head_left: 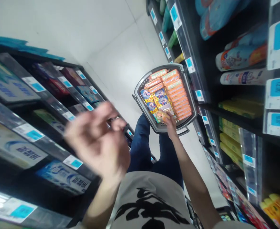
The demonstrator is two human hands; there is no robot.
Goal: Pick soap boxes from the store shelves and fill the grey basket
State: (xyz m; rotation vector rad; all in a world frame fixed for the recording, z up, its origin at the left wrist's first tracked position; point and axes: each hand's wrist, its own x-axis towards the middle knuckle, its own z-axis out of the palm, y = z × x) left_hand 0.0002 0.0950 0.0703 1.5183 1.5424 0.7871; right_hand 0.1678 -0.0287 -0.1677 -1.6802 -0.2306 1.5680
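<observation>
A grey shopping basket (138, 90) sits on the floor by my feet. It holds rows of orange packets (178, 92) and a few blue and yellow packets (159, 93). My right hand (170, 123) reaches down into the basket's near end, fingers closed on an orange packet (163, 115). My left hand (97, 140) is raised close to the camera beside the left shelf. It is smeared by motion, the fingers look loosely bent, and I see nothing in it.
Dark shelves line both sides of a narrow aisle with a white floor (111, 47). The left shelf (23, 133) carries boxed goods with blue price tags. The right shelf (237, 79) holds tubes, bags and yellow packs. My legs in blue jeans (142, 143) stand between them.
</observation>
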